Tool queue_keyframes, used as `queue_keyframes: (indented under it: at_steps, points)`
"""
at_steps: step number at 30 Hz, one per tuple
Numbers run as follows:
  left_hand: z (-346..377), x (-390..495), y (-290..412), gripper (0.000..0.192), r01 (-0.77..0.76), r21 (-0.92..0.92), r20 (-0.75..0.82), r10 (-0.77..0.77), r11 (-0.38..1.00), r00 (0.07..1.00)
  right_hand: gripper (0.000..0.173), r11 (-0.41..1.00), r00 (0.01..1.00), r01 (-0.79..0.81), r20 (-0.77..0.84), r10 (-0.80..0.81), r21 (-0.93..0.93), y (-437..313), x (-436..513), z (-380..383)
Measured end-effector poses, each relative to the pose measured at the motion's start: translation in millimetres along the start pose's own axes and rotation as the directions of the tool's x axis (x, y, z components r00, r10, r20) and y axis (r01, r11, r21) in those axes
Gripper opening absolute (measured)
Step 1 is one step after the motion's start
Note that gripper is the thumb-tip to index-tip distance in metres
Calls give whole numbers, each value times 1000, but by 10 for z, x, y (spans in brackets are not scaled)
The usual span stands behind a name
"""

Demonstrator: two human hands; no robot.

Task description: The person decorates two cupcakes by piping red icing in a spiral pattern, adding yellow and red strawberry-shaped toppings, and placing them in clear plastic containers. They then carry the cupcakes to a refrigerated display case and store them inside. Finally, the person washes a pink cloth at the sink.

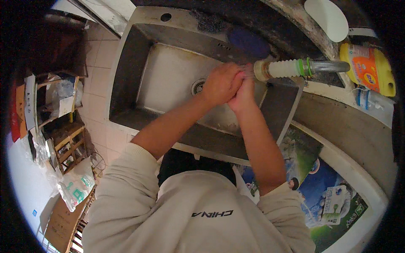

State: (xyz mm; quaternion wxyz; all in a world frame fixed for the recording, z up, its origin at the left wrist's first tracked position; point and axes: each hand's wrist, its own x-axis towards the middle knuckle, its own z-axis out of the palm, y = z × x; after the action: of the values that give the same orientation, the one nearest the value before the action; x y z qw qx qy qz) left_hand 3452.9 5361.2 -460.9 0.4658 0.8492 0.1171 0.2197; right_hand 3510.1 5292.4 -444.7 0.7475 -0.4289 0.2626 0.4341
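Over the stainless steel sink (171, 76), my left hand (222, 83) and my right hand (245, 91) are pressed together, the left one lying against the right. Their fingers overlap and partly hide each other; whether anything lies between the palms cannot be told. A metal faucet (330, 66) with a ribbed whitish hose extension (283, 69) and a green clamp comes in from the right. Its mouth is close beside my hands, and water runs onto them. The drain strainer (199, 87) shows just left of my hands.
A yellow detergent jug (367, 69) and a clear plastic container (375, 102) stand to the right. A dark blue object (248, 42), its kind unclear, lies at the sink's far rim. Left are a cluttered rack (68, 142) and a plastic bag (77, 183).
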Motion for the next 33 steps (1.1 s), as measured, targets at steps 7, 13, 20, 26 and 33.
queue_keyframes:
  at_steps: [7,13,20,26,33]
  points:
    - [37,173,-49,32,157,2,11,-157,988,987,37,990,991,135,22,-134,-48,154,72,61]
    - [157,397,-92,38,368,-220,-36,-384,904,923,33,823,874,481,89,-478,-303,223,426,-142]
    - [270,154,-77,34,356,-928,167,-737,107,655,39,564,691,715,290,-663,-414,254,418,-183]
    - [253,36,17,41,517,-855,410,-647,-29,642,43,557,712,688,286,-641,-465,173,239,-136]
    - [251,24,180,25,105,-290,-120,-145,951,982,42,949,944,306,151,-293,-76,-18,-61,-6]
